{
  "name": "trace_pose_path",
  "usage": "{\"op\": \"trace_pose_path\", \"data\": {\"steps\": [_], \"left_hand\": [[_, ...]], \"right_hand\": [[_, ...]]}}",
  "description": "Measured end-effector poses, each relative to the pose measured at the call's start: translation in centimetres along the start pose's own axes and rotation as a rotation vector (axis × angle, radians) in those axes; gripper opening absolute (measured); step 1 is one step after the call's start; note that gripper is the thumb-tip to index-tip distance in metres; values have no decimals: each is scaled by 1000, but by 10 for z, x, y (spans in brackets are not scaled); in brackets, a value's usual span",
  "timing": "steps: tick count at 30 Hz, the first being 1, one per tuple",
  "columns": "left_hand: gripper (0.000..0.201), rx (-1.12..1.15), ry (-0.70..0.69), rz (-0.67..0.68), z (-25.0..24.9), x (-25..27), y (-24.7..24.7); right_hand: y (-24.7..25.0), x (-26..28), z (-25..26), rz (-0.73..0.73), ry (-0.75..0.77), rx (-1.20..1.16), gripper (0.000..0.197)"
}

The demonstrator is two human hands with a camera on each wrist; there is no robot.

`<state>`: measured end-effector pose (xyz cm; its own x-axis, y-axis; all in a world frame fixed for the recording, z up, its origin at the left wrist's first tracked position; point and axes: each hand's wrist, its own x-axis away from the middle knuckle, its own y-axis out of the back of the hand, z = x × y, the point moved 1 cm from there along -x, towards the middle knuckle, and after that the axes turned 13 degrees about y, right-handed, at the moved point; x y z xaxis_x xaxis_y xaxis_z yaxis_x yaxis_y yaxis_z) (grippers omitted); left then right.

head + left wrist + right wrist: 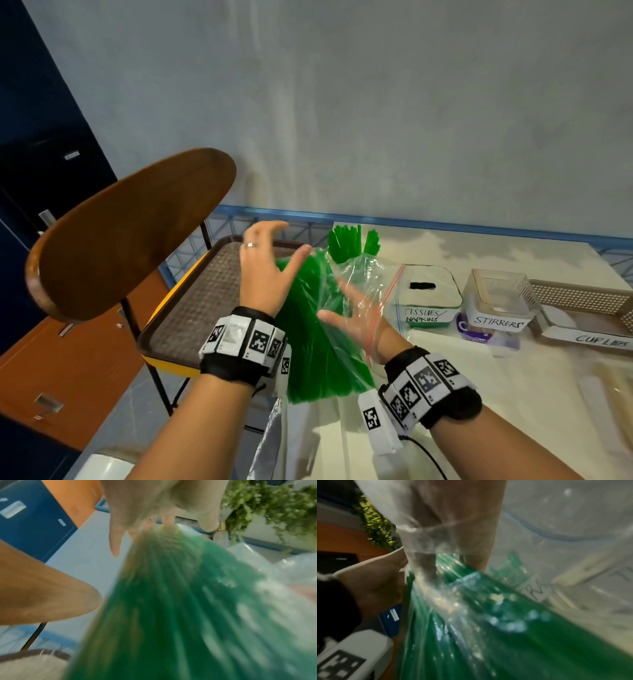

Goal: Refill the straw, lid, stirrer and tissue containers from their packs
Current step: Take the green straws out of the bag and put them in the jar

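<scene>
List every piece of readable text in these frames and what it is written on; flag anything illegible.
"TISSUES / NAPKINS": white label on the tissue box.
"STIRRERS": white label on the clear stirrer container.
"CUP LIDS": white label on the lid basket; the last letters blur.
Purple pack under the stirrer container: print too blurred to read.
Wristband markers: square codes, no words.
Right wrist view: a handwritten label shows through the bag, illegible.

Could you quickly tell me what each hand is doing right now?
Left hand: open, against the bundle of green plastic straws.
Right hand: open, inside the clear plastic zip bag.
</scene>
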<state>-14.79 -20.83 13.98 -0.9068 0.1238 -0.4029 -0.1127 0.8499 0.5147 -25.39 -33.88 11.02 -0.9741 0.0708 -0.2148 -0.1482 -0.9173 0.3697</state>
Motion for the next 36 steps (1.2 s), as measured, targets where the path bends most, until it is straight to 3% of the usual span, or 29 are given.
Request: {"op": "trace_pose_path", "data": {"steps": [1,3,4,6,8,10,14,21,25,29,32,33,36], "left_hand": [[66,120,130,21,4,0,1],[86,348,484,235,8,2,0],[84,455,601,373,11,5,-2],[50,620,676,513,17,11,-9],[23,655,652,476,16,17,-11],[16,656,644,441,16,19,-13],[13,716,685,363,20,19,-14],[13,717,645,412,20,24,-19],[20,668,631,407,24,27,-23],[20,669,617,392,26,28,-23],[16,677,612,394,27,27,-20],[15,685,609,404,25,28,-20],[13,728,595,380,19,30,-23]], "right_hand": [[2,1,-1,-30,-26,-46,71],[4,3,0,-95,-71,-142,73],[5,2,0,-127,-93,-179,74],[4,1,-2,-200,-88,-157,70],[3,0,0,-253,-36,-60,64],[3,0,0,-276,-25,-49,61],[0,0,-2,-216,-43,-30,60],[-3,1,-2,-105,-60,-52,87],[-4,-4,-3,-153,-106,-215,81],[-5,-2,-8,-52,-99,-278,86],[-2,-3,-3,-3,-151,-299,66],[-1,-5,-6,-30,-171,-326,56],[-4,-8,-3,-137,-212,-364,50]]}}
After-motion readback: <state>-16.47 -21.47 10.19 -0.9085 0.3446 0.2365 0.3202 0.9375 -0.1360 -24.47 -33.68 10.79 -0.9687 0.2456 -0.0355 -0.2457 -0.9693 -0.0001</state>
